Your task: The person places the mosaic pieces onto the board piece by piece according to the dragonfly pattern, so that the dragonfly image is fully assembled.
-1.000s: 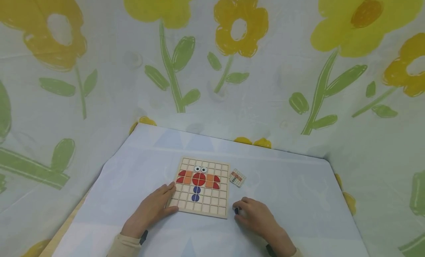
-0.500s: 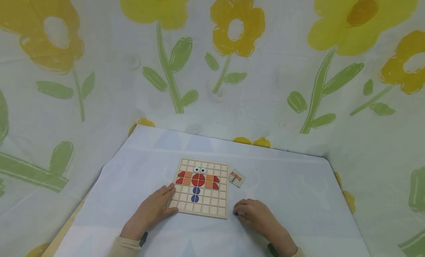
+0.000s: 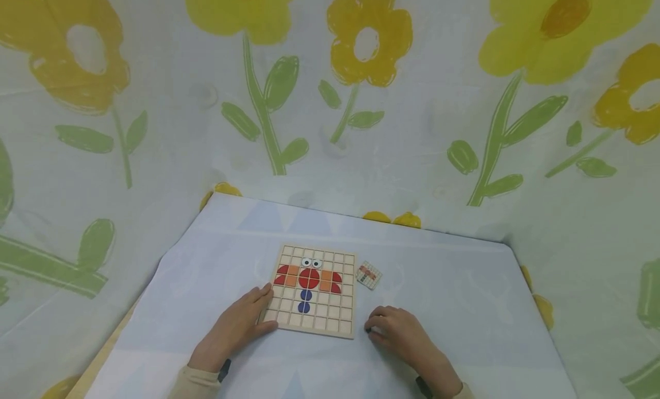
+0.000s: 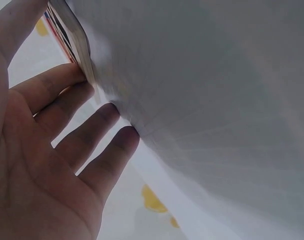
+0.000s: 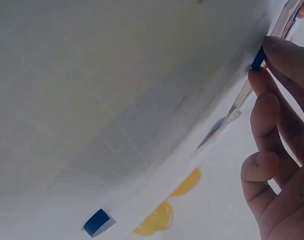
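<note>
A square wooden grid board [image 3: 330, 314] lies on the table, bearing a figure of red, orange and blue tiles with two eye tiles on top. My left hand [image 3: 234, 327] rests at its left edge, thumb by the near left corner. In the left wrist view, nearly straight fingers [image 4: 86, 135] touch the board's rim and the tabletop. Right of the board, my right hand [image 3: 399, 333] pinches a small blue piece [image 5: 258, 59] between thumb and index finger, low over the table. The hand mostly covers this piece in the head view.
A small pattern card [image 3: 369, 275] with a like figure lies right of the board. Another blue piece [image 5: 98, 222] sits apart from the right hand in the right wrist view. Flower-printed cloth walls [image 3: 402, 158] stand around the pale table cover [image 3: 454, 290].
The right hand has shifted very slightly right, and the pinched piece shows less between the fingers than a second ago. Left hand and board keep their places.
</note>
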`<state>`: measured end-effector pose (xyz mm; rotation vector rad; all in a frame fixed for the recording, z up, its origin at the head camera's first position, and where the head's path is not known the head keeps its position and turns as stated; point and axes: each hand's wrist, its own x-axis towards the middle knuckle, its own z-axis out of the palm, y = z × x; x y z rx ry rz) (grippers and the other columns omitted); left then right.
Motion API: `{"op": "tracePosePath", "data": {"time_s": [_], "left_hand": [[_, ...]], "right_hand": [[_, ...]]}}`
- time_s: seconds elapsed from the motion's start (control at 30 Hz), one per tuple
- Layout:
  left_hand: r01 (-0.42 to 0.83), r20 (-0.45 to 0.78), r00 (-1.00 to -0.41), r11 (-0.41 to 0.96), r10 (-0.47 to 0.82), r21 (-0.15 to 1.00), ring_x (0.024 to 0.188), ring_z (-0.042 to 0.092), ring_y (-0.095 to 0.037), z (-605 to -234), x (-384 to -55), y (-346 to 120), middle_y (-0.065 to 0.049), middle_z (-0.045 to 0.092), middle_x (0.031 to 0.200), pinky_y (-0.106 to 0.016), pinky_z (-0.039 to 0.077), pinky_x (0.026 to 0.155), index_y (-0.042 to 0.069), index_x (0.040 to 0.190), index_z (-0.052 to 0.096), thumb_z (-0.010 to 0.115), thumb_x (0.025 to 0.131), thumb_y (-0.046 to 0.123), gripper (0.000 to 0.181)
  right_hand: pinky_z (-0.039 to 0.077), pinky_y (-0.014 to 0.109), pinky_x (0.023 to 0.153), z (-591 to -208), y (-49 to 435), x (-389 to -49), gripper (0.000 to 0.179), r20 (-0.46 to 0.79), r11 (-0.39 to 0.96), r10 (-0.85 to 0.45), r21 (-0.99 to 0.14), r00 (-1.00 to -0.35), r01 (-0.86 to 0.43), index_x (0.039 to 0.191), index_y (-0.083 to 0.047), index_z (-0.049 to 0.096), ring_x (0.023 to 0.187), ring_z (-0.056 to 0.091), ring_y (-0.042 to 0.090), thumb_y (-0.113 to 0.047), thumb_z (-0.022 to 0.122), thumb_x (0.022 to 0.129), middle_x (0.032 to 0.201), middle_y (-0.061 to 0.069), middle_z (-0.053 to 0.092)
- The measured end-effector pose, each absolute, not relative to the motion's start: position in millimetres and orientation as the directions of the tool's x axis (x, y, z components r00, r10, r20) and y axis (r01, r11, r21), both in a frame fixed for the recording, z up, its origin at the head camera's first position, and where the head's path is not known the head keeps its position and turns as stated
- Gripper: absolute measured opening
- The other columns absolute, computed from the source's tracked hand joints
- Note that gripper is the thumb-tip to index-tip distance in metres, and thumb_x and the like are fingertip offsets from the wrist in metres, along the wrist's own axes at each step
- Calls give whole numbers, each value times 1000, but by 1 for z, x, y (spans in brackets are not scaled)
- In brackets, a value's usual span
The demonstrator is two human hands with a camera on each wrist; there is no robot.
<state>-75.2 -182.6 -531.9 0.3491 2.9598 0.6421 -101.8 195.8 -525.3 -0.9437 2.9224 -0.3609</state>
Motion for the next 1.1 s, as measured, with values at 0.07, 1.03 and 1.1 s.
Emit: {"op": "tracePosePath", "data": {"time_s": [0.07,1.03,1.1], "left_hand": [[200,-44,-970,888,240,415,145,38,-38,-532,-76,-182,-12,43,157,-51,35,118,2,150,48,78,87,44,81],[210,-35,-969,887,246,412,144,39,-39,-530,-75,-181,-14,45,156,-52,36,118,0,148,49,78,87,43,80],[209,-37,-969,885,246,417,143,40,-39,-531,-75,-182,-14,45,156,-52,36,117,0,148,50,78,88,42,79]], "right_hand": [[60,31,78,-524,196,-102,13,40,781,-585,-240,-810,-576,93,-27,79,88,65,6,-23,86,82,97,-16,69],[58,19,82,-517,96,-114,20,504,526,-612,-316,-609,-790,97,-19,80,93,68,3,-19,89,79,99,-11,73],[57,18,83,-519,88,-115,18,481,526,-629,-314,-610,-790,96,-19,80,93,67,2,-20,88,81,99,-12,74]]}}
